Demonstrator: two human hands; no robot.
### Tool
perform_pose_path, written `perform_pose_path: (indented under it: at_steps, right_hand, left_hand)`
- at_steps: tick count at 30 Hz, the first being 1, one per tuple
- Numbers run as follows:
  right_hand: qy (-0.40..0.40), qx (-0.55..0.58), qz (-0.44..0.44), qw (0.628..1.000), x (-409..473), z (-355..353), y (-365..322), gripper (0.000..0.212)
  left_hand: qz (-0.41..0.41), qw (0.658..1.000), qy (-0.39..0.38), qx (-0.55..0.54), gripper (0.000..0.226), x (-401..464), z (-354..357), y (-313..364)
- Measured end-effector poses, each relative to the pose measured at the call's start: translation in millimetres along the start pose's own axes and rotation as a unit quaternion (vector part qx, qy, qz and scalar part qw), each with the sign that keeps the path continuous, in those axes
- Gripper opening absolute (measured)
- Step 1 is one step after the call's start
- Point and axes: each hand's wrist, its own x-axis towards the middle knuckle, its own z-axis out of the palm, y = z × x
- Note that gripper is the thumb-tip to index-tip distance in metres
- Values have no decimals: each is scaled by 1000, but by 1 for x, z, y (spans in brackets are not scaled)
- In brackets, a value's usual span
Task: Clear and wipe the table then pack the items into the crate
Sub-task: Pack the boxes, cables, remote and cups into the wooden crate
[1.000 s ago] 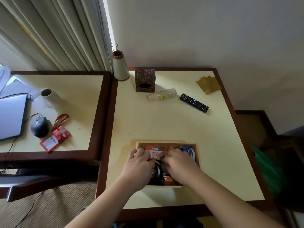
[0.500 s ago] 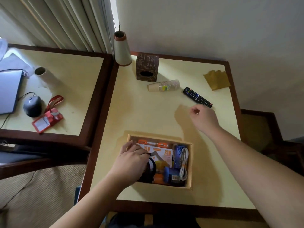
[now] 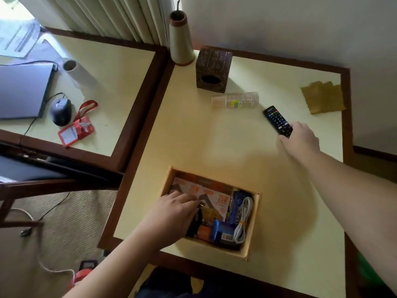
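Observation:
A wooden crate (image 3: 251, 241) sits near the front edge of the cream table (image 3: 214, 147), holding orange packets, a blue item and a white cable. My left hand (image 3: 171, 216) reaches into the crate's left side, fingers curled over a black item there. My right hand (image 3: 299, 140) is stretched out to the black remote (image 3: 277, 119) and grips its near end. A stack of paper cups (image 3: 235, 100) lies on its side behind the remote. A yellow cloth (image 3: 322, 100) lies at the far right corner.
A brown cube tissue box (image 3: 213, 69) and a cone-shaped vase (image 3: 179, 39) stand at the back. The neighbouring table on the left carries a laptop (image 3: 21, 89), a mouse (image 3: 60, 111), a red badge holder (image 3: 76, 131) and a paper roll (image 3: 79, 73). A chair (image 3: 43, 179) stands at the lower left.
My right hand left the crate, travelled to the far right and took hold of the remote's near end. My left hand stayed in the crate. The view shifted closer and to the right.

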Motion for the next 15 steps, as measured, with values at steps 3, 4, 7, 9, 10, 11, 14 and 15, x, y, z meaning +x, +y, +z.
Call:
perform_pose_path:
  at_steps: [3,4,7,9,10,11,14,15]
  right_hand:
    - [17,51,10,999,-20,1,-3,53]
    - [12,69,18,997,-30,0,-4,52]
    - [-41,191,65,979,-65,-7,-16,38]
    - [-74,288,73,952,-102,-22,-30,28]
    - [-78,301,48,949,-123,-31,-39,27]
    - [-79,303,11,950,-146,-41,-48,28]
    - [-123,267,-112,949,-208,-64,-74,26]
    - [-143,238,-141,950,-224,-67,-81,31]
  left_hand:
    - [-14,1000,1,-14,41,-2,2,2]
    - [-16,1000,-3,-12,42,-3,2,2]
    - [-15,1000,-8,11,42,-5,4,1]
    - [-19,999,-15,36,45,-8,6,2]
    - [-20,999,-18,44,46,-9,7,3]
    - [-21,998,-23,47,48,-10,8,3]
    - [-23,997,-62,48,58,-11,4,5]
    - [-17,996,-74,55,61,-10,2,5]
